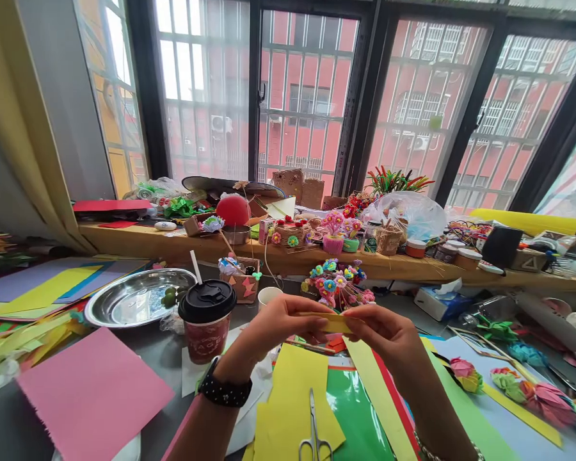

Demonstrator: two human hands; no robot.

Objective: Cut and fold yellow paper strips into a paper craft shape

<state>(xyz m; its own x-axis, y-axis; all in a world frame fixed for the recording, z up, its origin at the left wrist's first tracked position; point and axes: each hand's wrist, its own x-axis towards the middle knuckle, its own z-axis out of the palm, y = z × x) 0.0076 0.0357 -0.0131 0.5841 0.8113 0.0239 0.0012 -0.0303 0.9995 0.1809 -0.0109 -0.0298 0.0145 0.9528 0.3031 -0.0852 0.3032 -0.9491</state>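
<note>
Two hands (284, 323) (386, 330), one pair of scissors (312, 413), one black-lidded cup (206, 333)

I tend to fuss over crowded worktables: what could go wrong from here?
The narrow yellow paper strip, pinched by the left hand and right hand, might tear if pulled.
The dark-red cup with a black lid stands near the left forearm, which might knock it.
The silver metal scissors lie on flat yellow paper; a lowered hand might get pricked.
</note>
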